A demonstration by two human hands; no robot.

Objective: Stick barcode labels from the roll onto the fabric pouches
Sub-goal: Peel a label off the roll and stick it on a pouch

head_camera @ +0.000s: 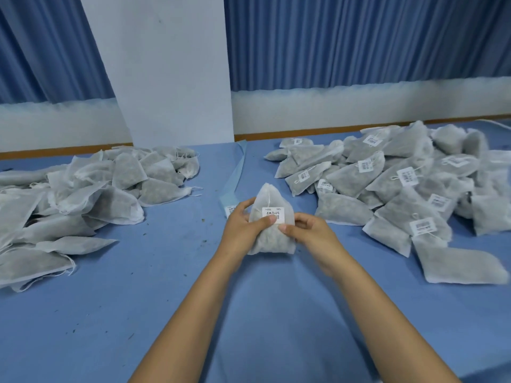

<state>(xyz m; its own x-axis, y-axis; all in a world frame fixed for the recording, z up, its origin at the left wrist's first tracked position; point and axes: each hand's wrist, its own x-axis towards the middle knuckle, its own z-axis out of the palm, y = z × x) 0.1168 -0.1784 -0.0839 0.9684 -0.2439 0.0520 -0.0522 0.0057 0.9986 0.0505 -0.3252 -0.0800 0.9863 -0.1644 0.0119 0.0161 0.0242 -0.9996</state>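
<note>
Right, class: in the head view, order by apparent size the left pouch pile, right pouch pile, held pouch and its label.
Largest: left pouch pile and right pouch pile, alike in spread, both cropped, so unranked.
Then: held pouch.
Smallest: label.

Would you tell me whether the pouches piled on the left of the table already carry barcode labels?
No, the left pile shows only bare fabric, whereas white labels show on the right pile.

Label (273, 214) print blurred; left pouch pile (83, 205) cut off by edge
</note>
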